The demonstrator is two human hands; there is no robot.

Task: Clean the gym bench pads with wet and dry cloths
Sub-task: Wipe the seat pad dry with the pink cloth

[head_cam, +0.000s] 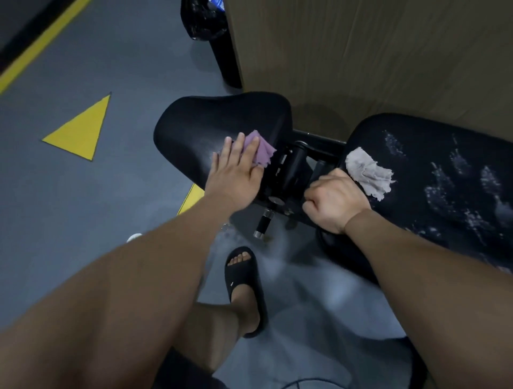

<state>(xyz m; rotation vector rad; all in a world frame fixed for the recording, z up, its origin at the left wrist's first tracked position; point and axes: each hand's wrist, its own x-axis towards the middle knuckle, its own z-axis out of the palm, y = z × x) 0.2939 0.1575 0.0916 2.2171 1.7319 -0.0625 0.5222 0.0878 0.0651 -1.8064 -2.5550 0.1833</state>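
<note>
Forearms (116,291) — sandal (244,286), hinge (294,166) between pads (205,122)

No legible word or number is found anywhere in the view. A small white mark is printed on the strap of the black rubber slide sandal (241,288), but it is too small to be read. A solid yellow triangle outlined in black (80,130) is painted on the grey floor (133,69), with no lettering in it. A blue and white printed patch (218,3) is seen at the top edge, its print unreadable.
</note>
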